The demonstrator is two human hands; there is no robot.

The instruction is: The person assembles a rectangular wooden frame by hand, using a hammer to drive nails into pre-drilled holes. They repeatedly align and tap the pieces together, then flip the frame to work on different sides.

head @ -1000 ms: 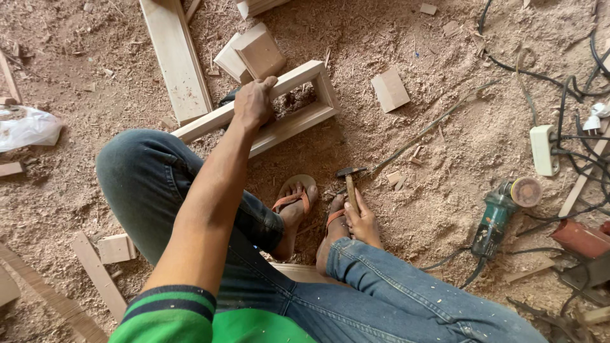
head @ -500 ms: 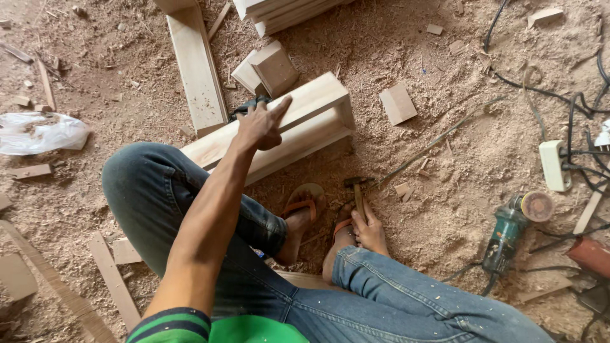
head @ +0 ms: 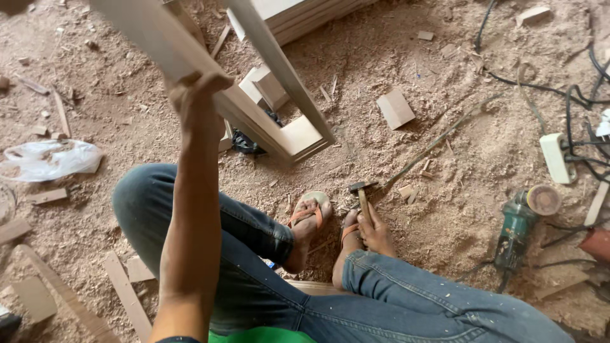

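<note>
- The wooden frame [head: 279, 95] is held up in the air at 12 o'clock, clear of the sawdust floor [head: 445, 146].
- The left hand [head: 197, 95] is closed around one long rail of it.
- The right hand [head: 375, 232] is closed on the handle of a hammer [head: 362, 194], low at 5 o'clock beside the sandals.
- The frame is judged stiff, light and smooth; a grip near a corner joint is thought steadier.
</note>
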